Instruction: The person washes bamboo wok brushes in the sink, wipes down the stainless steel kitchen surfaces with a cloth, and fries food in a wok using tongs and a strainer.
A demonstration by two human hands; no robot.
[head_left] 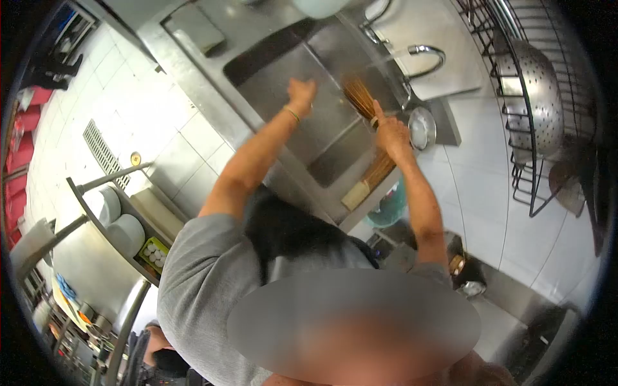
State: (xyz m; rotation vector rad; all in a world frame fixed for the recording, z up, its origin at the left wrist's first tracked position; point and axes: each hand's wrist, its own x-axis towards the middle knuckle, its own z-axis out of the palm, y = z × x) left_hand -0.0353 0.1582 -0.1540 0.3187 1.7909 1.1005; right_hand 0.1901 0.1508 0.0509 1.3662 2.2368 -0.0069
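Note:
My right hand (391,136) is wrapped round a bundled bamboo wok brush (359,96), its bristles pointing into the right part of the metal sink (254,96). The index finger lies along the brush. Over the left part of the sink, my left hand (301,96) has its fingers curled, and I see nothing in them. A band circles that wrist. A second bristle brush with a pale handle (356,194) rests by the sink's near right edge, below my right forearm.
A curved faucet (430,50) runs water toward the brush. Beside it sits a metal bowl (421,127). A wire rack with a perforated metal strainer (533,96) hangs on the right. A green container (389,207) stands below the sink edge. At left is a shelf with white bowls (125,235).

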